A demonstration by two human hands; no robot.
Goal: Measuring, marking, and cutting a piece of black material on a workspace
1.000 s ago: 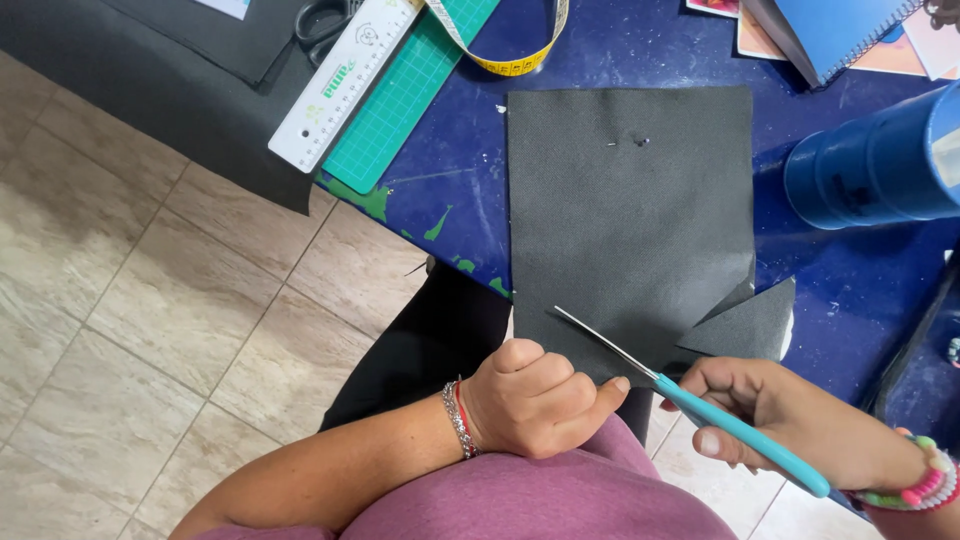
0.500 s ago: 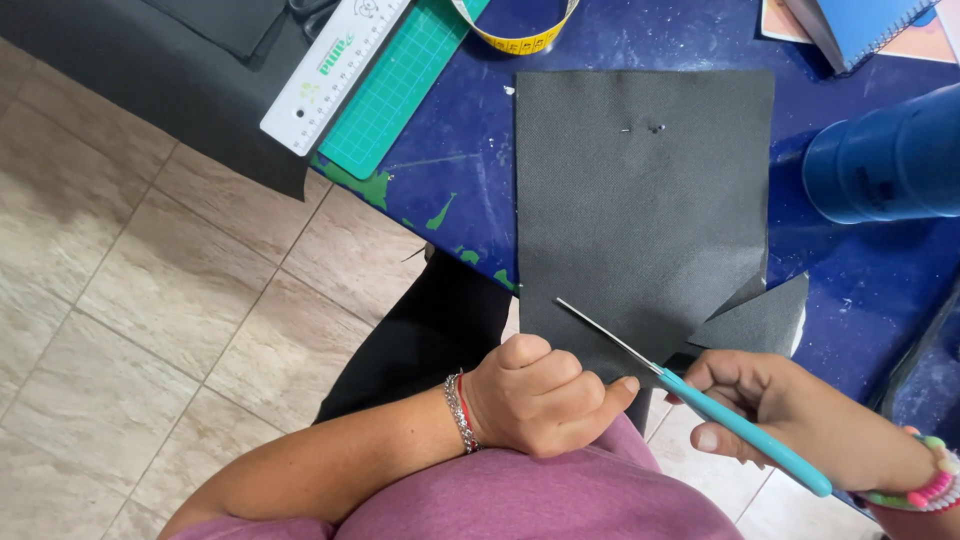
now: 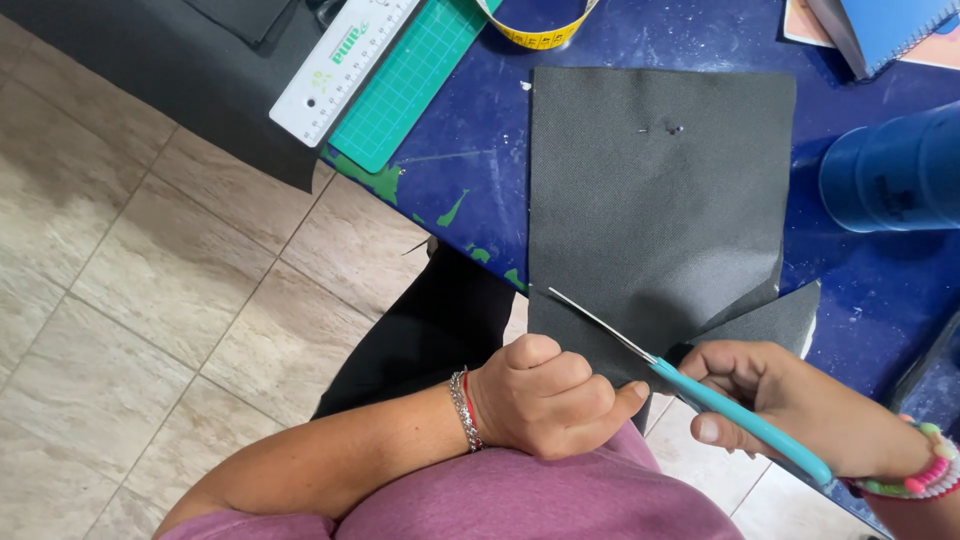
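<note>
Scissors (image 3: 700,395), teal-handled, gripped closed-fisted by right hand (image 3: 790,410); long axis 10-to-4 o'clock, blade tip toward 10. Left hand (image 3: 545,400) pinches dark fabric (image 3: 655,200) at its near edge. Versus earlier frame: pose unchanged.

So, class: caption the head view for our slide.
Right hand with turquoise-handled scissors cuts dark grey fabric sheet; left hand grips its edge.

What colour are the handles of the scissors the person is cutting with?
Light turquoise blue, seen in the head view: the scissors are held in the right hand.
</note>
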